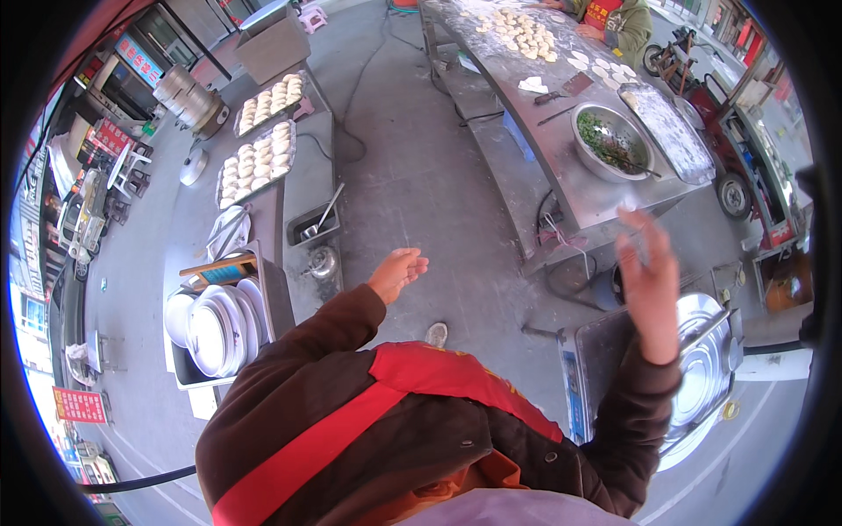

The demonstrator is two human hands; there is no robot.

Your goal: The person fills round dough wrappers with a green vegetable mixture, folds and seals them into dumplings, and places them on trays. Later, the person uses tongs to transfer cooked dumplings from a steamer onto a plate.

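Note:
My left hand (398, 273) is held out over the grey floor with its fingers loosely bent and nothing in it. Raised at the right, my right hand (648, 283) is blurred, empty, with fingers apart. It appears near the end of a steel worktable (579, 194), and I cannot tell whether it touches. On that table a metal bowl (595, 166) holds chopped greens and a darker filling, with a utensil handle over its rim. Beside the bowl lies a floured tray (671, 131). A dough scraper (577, 83) and a white cloth or paper (533, 85) lie farther along.
Shaped dough pieces (526, 39) and flat wrappers (600, 66) lie near a co-worker's hand (590, 31). At left are trays of buns (256, 164), a kettle (322, 263), a steamer (187, 98) and a tub (284, 296) of plates (214, 335). A cable (358, 79) crosses the floor.

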